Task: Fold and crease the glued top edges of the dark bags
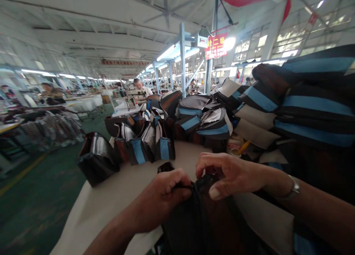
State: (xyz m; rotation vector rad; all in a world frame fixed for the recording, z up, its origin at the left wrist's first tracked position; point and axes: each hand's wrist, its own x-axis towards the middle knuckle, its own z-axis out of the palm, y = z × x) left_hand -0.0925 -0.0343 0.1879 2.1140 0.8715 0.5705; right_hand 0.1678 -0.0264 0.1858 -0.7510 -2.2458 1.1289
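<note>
Down by the pale, curved-edge worktable [102, 195], a black-and-brown leathery bag [180, 225] sat under both hands. The left hand [166, 194] had its dark top edge pinched; the right hand [234, 175] curled its fingers over just beside, couldn't tell how tight. Looked like edge-shaping to me, so next move probably called for a steady left pinch.

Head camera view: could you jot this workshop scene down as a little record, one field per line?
Left hand: the left hand pinches the top edge of a dark workpiece
Right hand: the right hand is at the same edge, fingers curled; grip unclear
Right wrist: silvery band
Table: pale tabletop
Beyond the hands: bag-like pieces with blue panels
Right side: piled blue-striped pieces
Floor: green floor
</note>
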